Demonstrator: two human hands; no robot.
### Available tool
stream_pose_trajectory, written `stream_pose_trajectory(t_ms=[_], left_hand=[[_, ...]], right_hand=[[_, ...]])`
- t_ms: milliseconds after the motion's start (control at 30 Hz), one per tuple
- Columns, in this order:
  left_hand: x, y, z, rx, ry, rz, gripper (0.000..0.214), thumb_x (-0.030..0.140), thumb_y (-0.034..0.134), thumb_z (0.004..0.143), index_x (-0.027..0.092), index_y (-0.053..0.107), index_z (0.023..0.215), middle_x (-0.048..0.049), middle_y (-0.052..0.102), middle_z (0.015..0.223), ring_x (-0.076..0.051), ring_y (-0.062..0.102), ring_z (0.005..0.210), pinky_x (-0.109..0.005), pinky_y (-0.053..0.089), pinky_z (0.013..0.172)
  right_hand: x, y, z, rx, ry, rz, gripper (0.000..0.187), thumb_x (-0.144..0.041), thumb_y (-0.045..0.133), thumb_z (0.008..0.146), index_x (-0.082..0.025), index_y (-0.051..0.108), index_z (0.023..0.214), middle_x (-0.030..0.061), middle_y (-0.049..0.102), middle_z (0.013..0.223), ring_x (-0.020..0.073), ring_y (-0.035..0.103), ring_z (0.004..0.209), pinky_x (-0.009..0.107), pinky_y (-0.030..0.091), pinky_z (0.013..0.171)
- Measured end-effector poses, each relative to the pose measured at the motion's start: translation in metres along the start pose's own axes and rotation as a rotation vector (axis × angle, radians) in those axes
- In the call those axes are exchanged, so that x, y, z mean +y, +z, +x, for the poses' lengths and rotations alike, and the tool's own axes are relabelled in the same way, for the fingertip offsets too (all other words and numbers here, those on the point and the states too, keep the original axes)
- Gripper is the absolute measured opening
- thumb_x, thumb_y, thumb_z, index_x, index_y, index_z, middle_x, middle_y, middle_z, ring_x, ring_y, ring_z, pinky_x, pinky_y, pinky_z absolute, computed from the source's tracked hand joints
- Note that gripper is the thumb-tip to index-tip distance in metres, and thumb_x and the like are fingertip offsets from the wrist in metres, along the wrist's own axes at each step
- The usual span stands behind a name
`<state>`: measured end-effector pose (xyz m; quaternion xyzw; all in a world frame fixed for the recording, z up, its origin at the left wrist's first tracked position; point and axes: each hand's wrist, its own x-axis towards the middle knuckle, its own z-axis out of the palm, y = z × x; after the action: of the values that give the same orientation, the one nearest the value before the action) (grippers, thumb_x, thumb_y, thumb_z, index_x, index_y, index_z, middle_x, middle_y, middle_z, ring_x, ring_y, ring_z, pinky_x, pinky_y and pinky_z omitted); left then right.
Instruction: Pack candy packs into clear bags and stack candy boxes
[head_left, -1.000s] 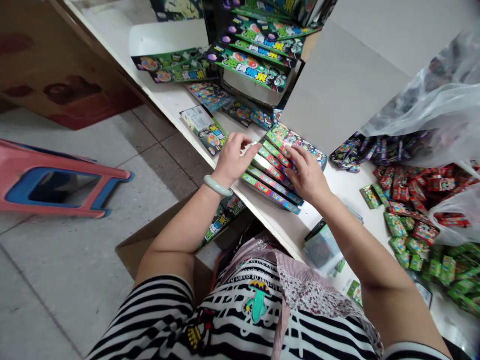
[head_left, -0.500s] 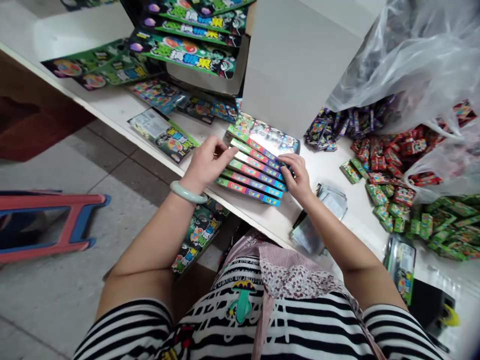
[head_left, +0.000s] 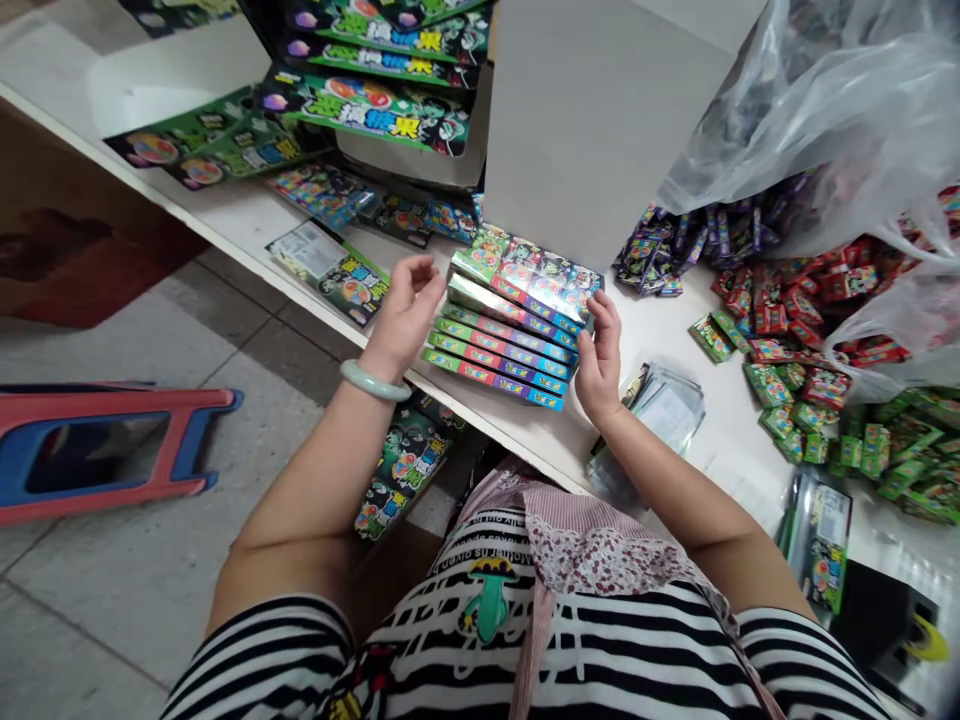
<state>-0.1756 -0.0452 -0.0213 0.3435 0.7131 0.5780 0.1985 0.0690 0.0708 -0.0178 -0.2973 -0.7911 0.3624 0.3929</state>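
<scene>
A stack of several flat, colourful candy packs (head_left: 517, 340) lies on the white table, its green, red, purple and blue edges facing me. At the left end of the stack is my left hand (head_left: 409, 310), with a pale bangle on the wrist. Its fingers are loosely curled and apart, holding nothing. Beside the right end, my right hand (head_left: 600, 355) has its thumb and fingers spread at the upper packs. I cannot tell whether its fingertips touch them. A printed card pack (head_left: 334, 268) lies to the left of the stack.
Behind the stack stands a grey-white panel (head_left: 592, 120), with a black display box of packs (head_left: 375, 115) to its left. Small purple (head_left: 675, 240), red (head_left: 810, 300) and green candy packets (head_left: 885, 450) lie right, near plastic bags (head_left: 840, 130). Clear sleeves (head_left: 667, 405) lie by my right forearm.
Both hands have drawn slightly outward from the stack. My left fingers have come off the packs, and the upper packs now sit squarer, with the top one's face showing more.
</scene>
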Motion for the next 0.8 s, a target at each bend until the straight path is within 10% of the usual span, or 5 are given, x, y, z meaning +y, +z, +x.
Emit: stream_pose_trajectory(t_ms=[233,467,800], left_hand=[[0.049,0.008,0.024,-0.133,0.010,0.259,0.024,0.041,0.056,0.089,0.019,0.055,0.080,0.0002,0.057,0.078,-0.016,0.053,0.079,-0.029,0.045,0.078],[0.022,-0.003,0.020,-0.128,-0.023,0.412,0.016,0.029,0.062,0.081,0.019,0.055,0.091,-0.0029,0.057,0.094,-0.018,0.055,0.089,-0.032,0.048,0.085],[0.067,0.019,-0.001,-0.452,0.451,0.821,0.025,0.034,0.050,0.095,0.016,0.058,0.111,-0.0137,0.058,0.114,-0.033,0.051,0.116,-0.050,0.042,0.104]], right_hand=[[-0.009,-0.001,0.012,-0.036,-0.088,0.039,0.035,-0.038,0.039,0.099,-0.031,0.050,0.131,0.0089,0.050,0.145,0.0254,0.040,0.142,0.053,0.029,0.121],[-0.017,-0.010,0.030,-0.340,-0.258,0.035,0.026,-0.036,0.041,0.101,-0.026,0.062,0.113,0.0094,0.067,0.122,0.0225,0.061,0.118,0.044,0.049,0.104],[-0.034,0.003,0.137,-0.658,-0.038,-0.753,0.033,-0.028,0.044,0.097,-0.011,0.063,0.119,0.0186,0.066,0.120,0.0316,0.061,0.111,0.044,0.050,0.095]])
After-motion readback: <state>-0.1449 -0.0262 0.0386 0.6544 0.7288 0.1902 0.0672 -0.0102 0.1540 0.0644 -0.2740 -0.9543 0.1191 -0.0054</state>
